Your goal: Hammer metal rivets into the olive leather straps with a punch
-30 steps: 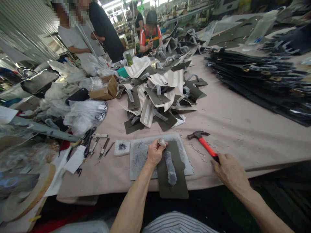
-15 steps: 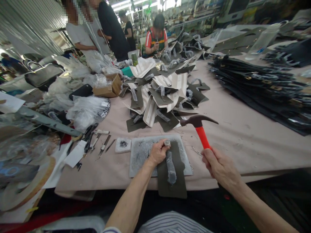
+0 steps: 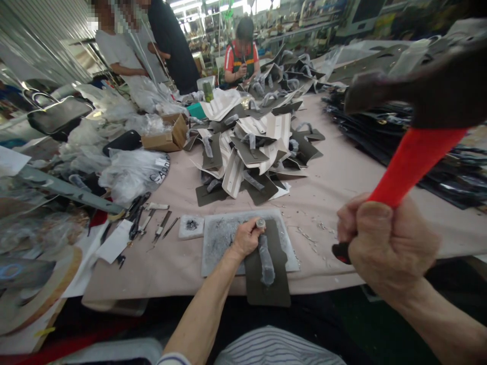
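Observation:
My left hand (image 3: pixel 246 237) holds a small metal punch (image 3: pixel 261 223) upright on a dark olive leather piece (image 3: pixel 266 274). A strip wrapped in clear plastic (image 3: pixel 266 259) lies along that piece. The piece rests on a grey, scuffed cutting slab (image 3: pixel 220 241) at the table's near edge. My right hand (image 3: pixel 384 248) grips the red handle of a hammer (image 3: pixel 413 109), raised high and close to the camera, its dark head blurred at the upper right.
A heap of olive and white cut pieces (image 3: pixel 251 147) fills the table's middle. Black stacked panels (image 3: pixel 384 126) lie at the right. Small hand tools (image 3: pixel 150 223), plastic bags (image 3: pixel 129 175) and a cardboard box (image 3: pixel 167 137) sit at the left. Other people (image 3: pixel 243 56) work at the far end.
My right hand picked the hammer up off the table and swung it up toward the camera. My left hand has stayed on the punch.

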Demonstrator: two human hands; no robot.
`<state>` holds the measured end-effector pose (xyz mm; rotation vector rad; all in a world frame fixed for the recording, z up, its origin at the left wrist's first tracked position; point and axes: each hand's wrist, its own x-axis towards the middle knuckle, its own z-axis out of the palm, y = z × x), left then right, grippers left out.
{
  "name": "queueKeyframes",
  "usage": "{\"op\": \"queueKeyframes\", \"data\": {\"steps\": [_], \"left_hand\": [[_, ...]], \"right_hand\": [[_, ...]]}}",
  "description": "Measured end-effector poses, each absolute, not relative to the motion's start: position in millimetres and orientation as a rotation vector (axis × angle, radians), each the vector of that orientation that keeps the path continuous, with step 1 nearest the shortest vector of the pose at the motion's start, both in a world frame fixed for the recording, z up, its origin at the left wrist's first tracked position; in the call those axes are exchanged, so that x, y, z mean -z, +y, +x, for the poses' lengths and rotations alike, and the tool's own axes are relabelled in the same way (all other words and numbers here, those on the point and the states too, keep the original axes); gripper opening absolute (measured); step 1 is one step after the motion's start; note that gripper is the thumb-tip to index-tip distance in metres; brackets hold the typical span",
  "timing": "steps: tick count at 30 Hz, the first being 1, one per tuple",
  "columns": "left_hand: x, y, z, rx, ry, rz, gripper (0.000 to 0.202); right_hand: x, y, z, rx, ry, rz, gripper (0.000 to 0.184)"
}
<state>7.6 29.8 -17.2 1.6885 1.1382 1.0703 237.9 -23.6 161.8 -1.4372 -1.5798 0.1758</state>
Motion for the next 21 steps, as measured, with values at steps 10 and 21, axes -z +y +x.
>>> {"op": "queueKeyframes", "data": {"steps": [10, 21], "left_hand": [[14.8, 29.2, 7.7, -1.054, 1.135, 1.685, 0.012], [16.8, 27.8, 8.5, -1.091, 1.164, 1.589, 0.012]], "right_hand": [[-60.6, -27.6, 282.4, -0.657, -2.284, -2.082, 0.031], [-29.8, -37.7, 232.4, -0.256, -2.546, -1.270, 0.052]]}}
